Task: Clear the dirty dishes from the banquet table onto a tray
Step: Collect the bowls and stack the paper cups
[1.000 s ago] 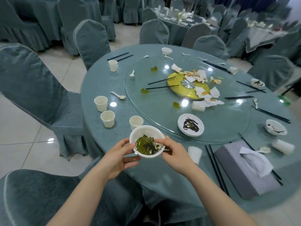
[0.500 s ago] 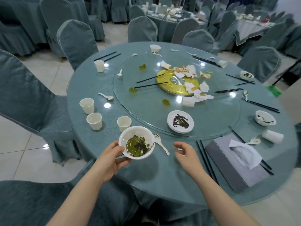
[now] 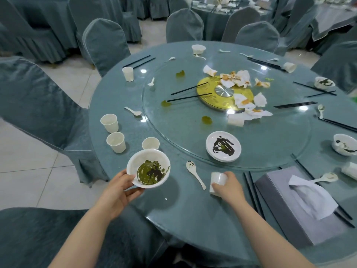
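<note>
Left grip (image 3: pixel 117 190) holds bowl (image 3: pixel 148 168) past surface (image 3: pixel 193 209) edge. Right grip (image 3: pixel 229 185) wraps cup (image 3: pixel 217 182); spoon (image 3: pixel 195 173) between them, chopsticks (image 3: pixel 253 192) just right.

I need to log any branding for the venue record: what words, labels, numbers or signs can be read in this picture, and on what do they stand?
No text can be read anywhere.
Gold turntable hub: faint markings near its rim, too blurred to read.
Grey tissue box: no print visible.
Paper cups, such as the one in the right hand, and the bowl in the left hand: plain white.
</note>
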